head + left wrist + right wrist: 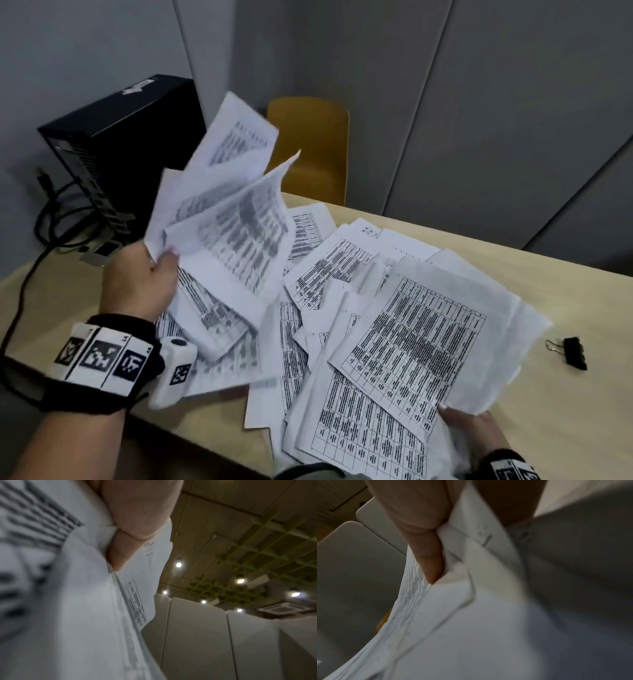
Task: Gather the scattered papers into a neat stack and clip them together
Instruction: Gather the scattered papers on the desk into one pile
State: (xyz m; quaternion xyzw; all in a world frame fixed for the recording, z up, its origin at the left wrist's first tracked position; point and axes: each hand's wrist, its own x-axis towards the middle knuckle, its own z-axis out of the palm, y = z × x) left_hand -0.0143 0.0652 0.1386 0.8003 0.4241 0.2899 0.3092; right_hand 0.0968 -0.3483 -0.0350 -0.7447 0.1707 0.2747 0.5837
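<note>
Printed white papers lie scattered and overlapping across the beige table. My left hand grips a fanned bunch of sheets lifted above the table's left side; the left wrist view shows the thumb pressed on those sheets. My right hand pinches the near corner of a few sheets at the front right; the right wrist view shows its thumb on the paper. A black binder clip lies on the table to the right, apart from the papers.
A black computer case stands at the table's back left with cables trailing over the edge. A yellow chair sits behind the table. Grey wall panels close off the back.
</note>
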